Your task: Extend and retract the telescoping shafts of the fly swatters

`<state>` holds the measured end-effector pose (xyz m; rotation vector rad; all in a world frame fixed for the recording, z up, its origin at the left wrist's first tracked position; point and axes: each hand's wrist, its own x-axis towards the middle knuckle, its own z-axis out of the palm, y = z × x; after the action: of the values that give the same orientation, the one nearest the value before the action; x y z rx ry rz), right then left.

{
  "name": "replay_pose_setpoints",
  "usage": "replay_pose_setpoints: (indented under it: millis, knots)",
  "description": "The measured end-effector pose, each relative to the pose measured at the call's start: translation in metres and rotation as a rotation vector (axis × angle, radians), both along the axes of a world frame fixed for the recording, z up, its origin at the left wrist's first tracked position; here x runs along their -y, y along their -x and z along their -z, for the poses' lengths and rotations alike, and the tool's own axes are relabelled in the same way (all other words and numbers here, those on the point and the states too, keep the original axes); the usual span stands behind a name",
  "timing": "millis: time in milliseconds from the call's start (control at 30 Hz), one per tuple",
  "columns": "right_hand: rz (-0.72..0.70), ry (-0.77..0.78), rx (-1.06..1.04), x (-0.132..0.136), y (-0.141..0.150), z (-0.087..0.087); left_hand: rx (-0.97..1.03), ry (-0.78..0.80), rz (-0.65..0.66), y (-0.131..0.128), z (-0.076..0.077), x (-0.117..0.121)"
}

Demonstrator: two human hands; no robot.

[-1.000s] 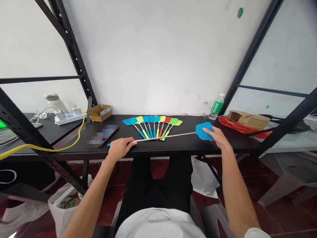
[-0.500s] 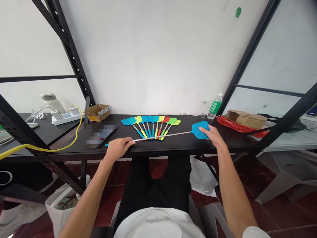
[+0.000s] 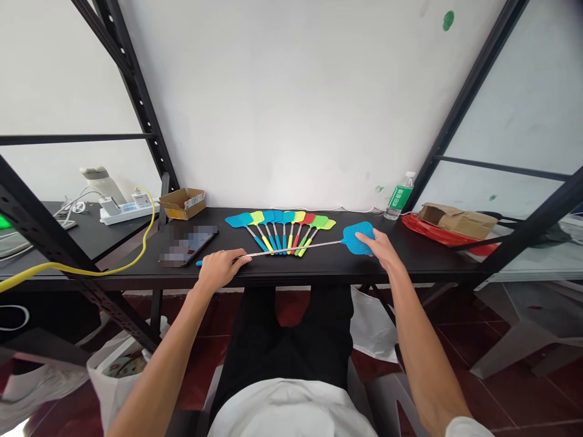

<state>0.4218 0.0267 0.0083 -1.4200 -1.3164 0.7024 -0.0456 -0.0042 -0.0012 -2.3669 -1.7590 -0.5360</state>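
A blue fly swatter point(image 3: 354, 238) with a long metal rod lies level across the front of the black desk, between my two hands. My left hand point(image 3: 221, 266) is closed round its handle end; the blue handle tip pokes out at the left. With thumb and fingers, my right hand point(image 3: 381, 247) pinches the blue mesh head from its right side. Behind the rod, several short fly swatters point(image 3: 286, 217) in blue, yellow, red and green are fanned out, heads toward the wall and handles toward me.
On the desk's left are a phone point(image 3: 200, 240) and an open cardboard box point(image 3: 183, 203). A water bottle point(image 3: 399, 197) stands at the back right, near a brown paper bag point(image 3: 460, 218) on red plastic. Black shelf posts point(image 3: 150, 115) rise on both sides. A yellow cable point(image 3: 143, 243) hangs at the left.
My right hand has moved a little left with the swatter's head, and the rod looks slightly shorter. My left hand keeps its hold. The view has shifted slightly.
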Motion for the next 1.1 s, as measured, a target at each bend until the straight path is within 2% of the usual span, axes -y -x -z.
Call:
replay_pose_setpoints:
  millis: [967,1100]
  knots:
    - [0.088,0.036,0.037,-0.002,0.004,0.0,-0.007,0.014,-0.017,-0.001,-0.001,0.0]
    - [0.071,0.054,0.021,-0.001,0.016,-0.002,-0.019,0.018,-0.016,-0.002,-0.003,0.0]
